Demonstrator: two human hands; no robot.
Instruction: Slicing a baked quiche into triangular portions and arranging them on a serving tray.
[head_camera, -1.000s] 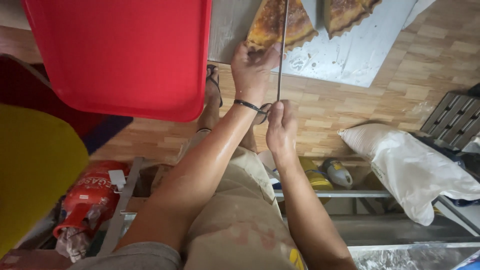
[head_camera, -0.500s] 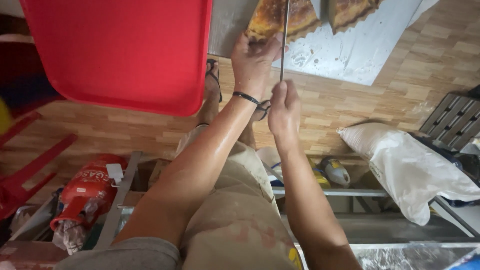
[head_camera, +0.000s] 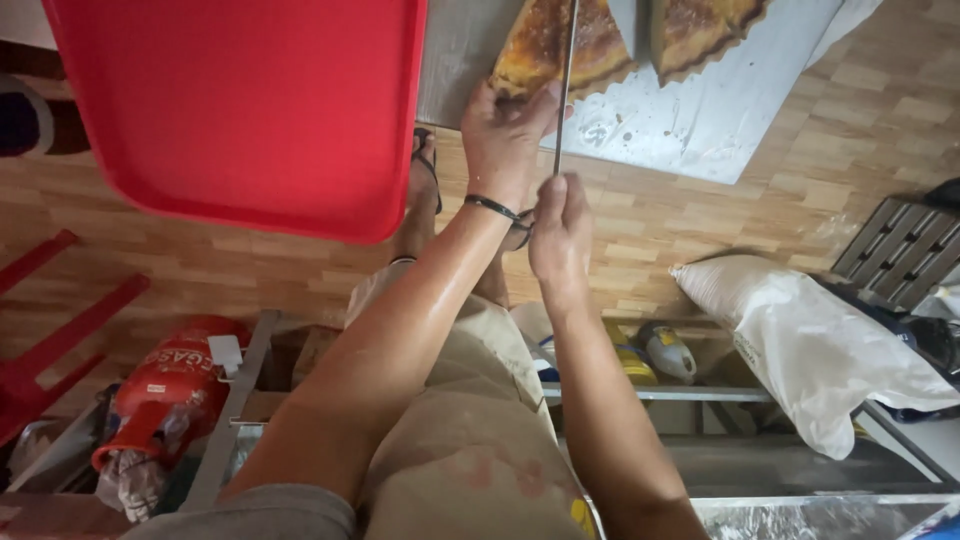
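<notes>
**Long blade set into a baked slab, tray crowding the left**

The red tray (head_camera: 240, 100) is the largest thing in view, filling the upper left of the frame and hiding whatever lies beneath it. Below it and across the middle runs the wooden floor (head_camera: 700, 220). At upper centre and upper right lies the grey metal sheet (head_camera: 700, 120), carrying the browned baked slab (head_camera: 545, 45), which is split in two by a gap, with a second piece (head_camera: 700, 25) to the right.

At right middle a white sack (head_camera: 800, 340) lies slumped against a metal rack. At lower left a red gas cylinder (head_camera: 170, 385) stands beside a metal frame, and red stool legs (head_camera: 50, 320) reach in from the left edge. A yellow bottle (head_camera: 628, 360) sits low at centre on a shelf.

The left hand (head_camera: 505, 135), with a dark band at the wrist, presses flat on the near edge of the slab, its grip not closed on anything. The right hand (head_camera: 560, 235), just below it and touching the wrist, has its grip closed around the handle of the long thin knife (head_camera: 565, 90), whose blade runs straight up the frame across the slab. The left hand covers the slab's lower corner.
</notes>
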